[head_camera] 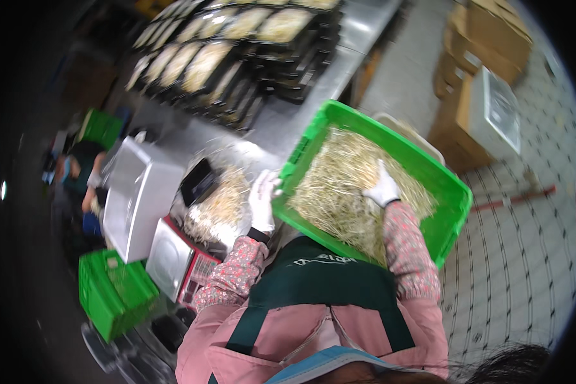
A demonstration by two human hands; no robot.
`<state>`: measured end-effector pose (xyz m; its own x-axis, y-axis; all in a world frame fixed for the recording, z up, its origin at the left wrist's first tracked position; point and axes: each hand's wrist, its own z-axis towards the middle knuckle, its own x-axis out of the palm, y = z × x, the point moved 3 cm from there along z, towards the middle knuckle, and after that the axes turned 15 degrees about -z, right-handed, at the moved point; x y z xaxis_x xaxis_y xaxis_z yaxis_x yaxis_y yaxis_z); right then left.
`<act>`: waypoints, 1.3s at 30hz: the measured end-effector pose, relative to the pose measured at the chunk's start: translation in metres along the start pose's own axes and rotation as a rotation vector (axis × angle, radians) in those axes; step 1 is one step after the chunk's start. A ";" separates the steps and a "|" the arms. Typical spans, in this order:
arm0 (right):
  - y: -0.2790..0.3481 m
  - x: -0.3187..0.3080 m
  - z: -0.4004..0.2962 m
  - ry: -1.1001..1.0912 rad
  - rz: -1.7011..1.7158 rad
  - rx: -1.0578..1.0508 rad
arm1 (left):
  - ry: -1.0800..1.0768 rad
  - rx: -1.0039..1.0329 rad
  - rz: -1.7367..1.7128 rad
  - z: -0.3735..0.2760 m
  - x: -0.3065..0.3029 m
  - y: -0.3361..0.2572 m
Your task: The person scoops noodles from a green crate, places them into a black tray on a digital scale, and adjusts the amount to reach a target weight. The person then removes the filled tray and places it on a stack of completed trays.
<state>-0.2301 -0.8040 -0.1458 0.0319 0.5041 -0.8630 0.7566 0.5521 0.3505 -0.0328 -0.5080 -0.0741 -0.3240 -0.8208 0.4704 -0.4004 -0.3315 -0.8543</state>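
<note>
A green plastic crate (453, 192) stands tilted in the picture before me, with a broad heap of thin pale sprouts or straw-like strands (336, 182) inside. Over that heap lies my right hand (383, 186), in a white glove, its fingers against the strands; whether it grips any I cannot tell. My left hand (263, 194), also gloved in white, is at the crate's left rim, its fingertips at the edge. Left of it, a looser pile of similar strands (221, 211) lies on the metal table (269, 122), beside a small black tray (199, 182).
Stacked black trays of pale strands (206, 62) fill the table's far part. At left are a scale (168, 259), a white foam box (144, 197) and another green crate (115, 293). A masked co-worker (79, 173) is beyond. Cardboard boxes (461, 115) stand on the floor at right.
</note>
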 end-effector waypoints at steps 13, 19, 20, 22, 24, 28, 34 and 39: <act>0.029 -0.045 -0.026 0.032 -0.324 -0.145 | -1.094 0.612 0.133 0.080 -0.340 -0.060; 0.117 -0.089 -0.049 -0.135 -0.547 -0.196 | -1.142 0.222 -0.017 0.110 -0.286 -0.040; 0.172 -0.094 -0.057 -0.258 -0.492 -0.419 | -1.068 0.476 -0.152 0.098 -0.311 -0.067; 0.269 -0.091 -0.072 -0.116 -0.488 -0.536 | -0.939 0.895 -0.205 0.071 -0.324 -0.119; 0.305 -0.072 -0.082 -0.083 -0.606 -0.550 | -0.821 0.796 0.036 0.031 -0.255 -0.142; 0.439 -0.032 -0.117 -0.124 -0.853 -0.792 | -0.489 1.183 0.919 -0.048 -0.190 -0.220; 0.588 0.070 -0.194 -0.239 -0.716 -1.235 | -0.370 0.697 1.311 -0.096 -0.226 -0.226; 0.642 0.124 -0.264 -0.193 -0.448 -1.635 | -0.415 0.689 0.307 -0.126 -0.362 -0.195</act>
<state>0.0870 -0.2119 0.0686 0.1845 0.1172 -0.9758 -0.6771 0.7348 -0.0398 0.0545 -0.0870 -0.0500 0.0606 -0.9795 0.1922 0.3069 -0.1650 -0.9373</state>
